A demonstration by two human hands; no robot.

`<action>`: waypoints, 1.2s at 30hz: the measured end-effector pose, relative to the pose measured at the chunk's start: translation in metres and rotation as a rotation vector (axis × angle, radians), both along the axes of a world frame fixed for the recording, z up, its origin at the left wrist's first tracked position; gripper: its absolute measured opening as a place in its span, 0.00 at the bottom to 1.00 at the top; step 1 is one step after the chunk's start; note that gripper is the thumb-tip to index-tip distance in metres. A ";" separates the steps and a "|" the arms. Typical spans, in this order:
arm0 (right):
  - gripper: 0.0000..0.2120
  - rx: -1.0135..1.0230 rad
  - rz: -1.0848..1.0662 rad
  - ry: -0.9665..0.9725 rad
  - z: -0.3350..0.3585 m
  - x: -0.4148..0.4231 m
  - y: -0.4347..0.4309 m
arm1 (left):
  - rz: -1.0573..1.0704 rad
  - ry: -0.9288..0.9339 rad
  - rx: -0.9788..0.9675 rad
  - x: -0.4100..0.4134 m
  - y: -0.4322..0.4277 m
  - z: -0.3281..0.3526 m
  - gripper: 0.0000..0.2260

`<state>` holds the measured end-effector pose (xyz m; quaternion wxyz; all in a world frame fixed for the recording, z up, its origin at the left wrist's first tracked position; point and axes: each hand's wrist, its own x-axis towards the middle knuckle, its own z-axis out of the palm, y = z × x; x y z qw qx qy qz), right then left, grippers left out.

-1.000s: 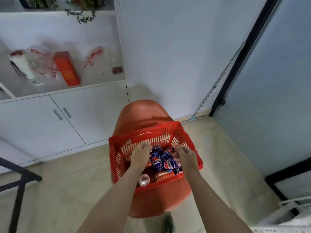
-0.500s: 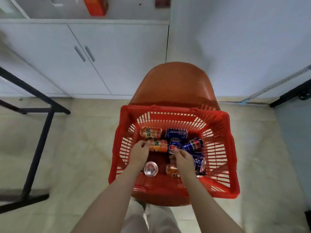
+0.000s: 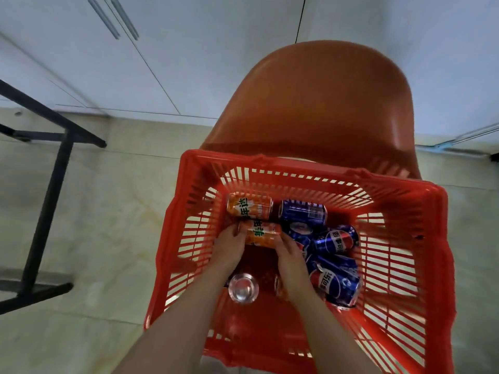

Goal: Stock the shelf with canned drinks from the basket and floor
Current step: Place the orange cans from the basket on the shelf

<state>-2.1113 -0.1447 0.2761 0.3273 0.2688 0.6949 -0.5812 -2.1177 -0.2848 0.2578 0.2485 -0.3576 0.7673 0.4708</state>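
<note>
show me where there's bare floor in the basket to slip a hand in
One bare patch of basket floor lies between the left hand and right hand, bordered by the nearer orange can and the upright can. The right half is crowded with blue cans.

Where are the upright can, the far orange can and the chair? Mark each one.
upright can (image 3: pixel 243 288), head view, on its silver top.
far orange can (image 3: pixel 249 207), head view, on its printed side.
chair (image 3: pixel 324 98), head view, on its backrest.

Right hand (image 3: pixel 291 257) has joined left hand (image 3: pixel 229 247) on orange can (image 3: pixel 263 234).
</note>
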 end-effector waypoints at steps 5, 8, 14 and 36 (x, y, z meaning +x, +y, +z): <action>0.27 0.065 0.056 0.063 -0.020 0.009 -0.020 | 0.017 -0.057 -0.068 -0.011 -0.005 -0.025 0.17; 0.25 0.057 0.028 0.041 -0.023 0.008 -0.026 | 0.041 -0.096 -0.078 -0.018 -0.009 -0.030 0.18; 0.29 -0.072 -0.135 -0.118 -0.031 -0.006 -0.032 | 0.017 -0.131 -0.042 -0.020 -0.016 -0.042 0.20; 0.20 -0.158 -0.812 0.073 0.179 -0.027 0.003 | 0.106 0.367 0.297 -0.042 0.030 0.215 0.13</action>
